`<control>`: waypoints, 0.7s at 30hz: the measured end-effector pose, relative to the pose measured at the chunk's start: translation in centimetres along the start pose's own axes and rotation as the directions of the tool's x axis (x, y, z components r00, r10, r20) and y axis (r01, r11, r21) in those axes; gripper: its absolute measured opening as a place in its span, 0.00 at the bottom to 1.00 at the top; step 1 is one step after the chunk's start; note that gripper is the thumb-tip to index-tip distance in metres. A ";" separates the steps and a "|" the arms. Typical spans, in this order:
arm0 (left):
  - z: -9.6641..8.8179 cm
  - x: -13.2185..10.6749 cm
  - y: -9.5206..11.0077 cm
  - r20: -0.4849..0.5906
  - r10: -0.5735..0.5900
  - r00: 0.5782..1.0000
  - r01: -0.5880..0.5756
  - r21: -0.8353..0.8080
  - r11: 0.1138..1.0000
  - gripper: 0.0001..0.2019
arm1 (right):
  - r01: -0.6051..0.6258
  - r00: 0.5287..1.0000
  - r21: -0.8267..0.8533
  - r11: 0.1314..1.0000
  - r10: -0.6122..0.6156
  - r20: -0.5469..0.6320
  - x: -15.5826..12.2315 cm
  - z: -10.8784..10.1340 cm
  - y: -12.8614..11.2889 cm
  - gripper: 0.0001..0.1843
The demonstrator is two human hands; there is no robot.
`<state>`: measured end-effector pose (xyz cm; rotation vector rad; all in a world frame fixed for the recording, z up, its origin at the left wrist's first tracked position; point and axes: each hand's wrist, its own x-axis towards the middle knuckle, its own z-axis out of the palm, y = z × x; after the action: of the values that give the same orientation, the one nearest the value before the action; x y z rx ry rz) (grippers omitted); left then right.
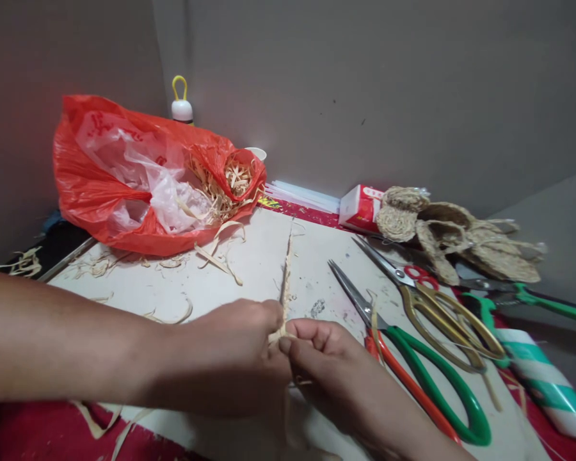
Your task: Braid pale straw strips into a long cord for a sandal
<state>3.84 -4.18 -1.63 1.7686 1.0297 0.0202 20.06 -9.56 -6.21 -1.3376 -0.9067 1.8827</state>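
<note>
At the frame's lower centre, left hand (255, 333) and right hand (324, 358), fingertips pinched on straw (287, 278), should tension it evenly.

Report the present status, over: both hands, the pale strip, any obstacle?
Left hand, right hand: both closed on pale strip. Strip extends forward over white tabletop. Red-and-green-handled scissors near right hand, apart from strip.

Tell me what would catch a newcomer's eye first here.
Probably the big red bag at the table's back left, with pale strips showing at its right end. Next, the left hand and right hand, close together at front centre, pinching a thin strand. Then the red-and-green scissors and gold scissors, lying to their right.
</note>
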 end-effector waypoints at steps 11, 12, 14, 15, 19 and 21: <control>-0.2 2.5 -1.4 0.426 -0.069 0.902 0.273 -0.438 0.856 0.03 | 0.063 0.988 0.067 0.996 -0.072 0.138 0.0 0.4 -0.8 0.17; -0.2 2.6 -1.4 0.435 -0.072 0.898 0.264 -0.399 0.878 0.04 | 0.059 0.990 0.041 0.997 -0.063 0.123 0.0 0.3 -0.8 0.17; -0.3 2.6 -1.6 0.406 -0.065 0.912 0.223 -0.356 0.907 0.07 | 0.030 0.997 -0.012 0.999 -0.029 0.073 -0.1 0.0 -0.9 0.17; -0.4 2.6 -1.7 0.381 -0.051 0.923 0.199 -0.360 0.911 0.08 | 0.015 0.999 -0.030 0.999 -0.014 0.052 -0.1 -0.1 -0.9 0.17; -0.3 3.0 -2.4 0.322 0.001 0.947 0.133 -0.396 0.909 0.07 | 0.002 0.999 -0.050 0.999 0.000 0.049 -0.2 -0.4 -1.2 0.17; -0.2 3.2 -2.6 0.305 0.035 0.952 0.080 -0.357 0.931 0.10 | -0.005 0.998 -0.048 0.999 0.008 0.059 -0.3 -0.5 -1.2 0.17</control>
<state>4.10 -1.74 -4.93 1.3662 0.7619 -0.0713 20.71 -9.03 -5.21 -1.3207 -0.9841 1.9251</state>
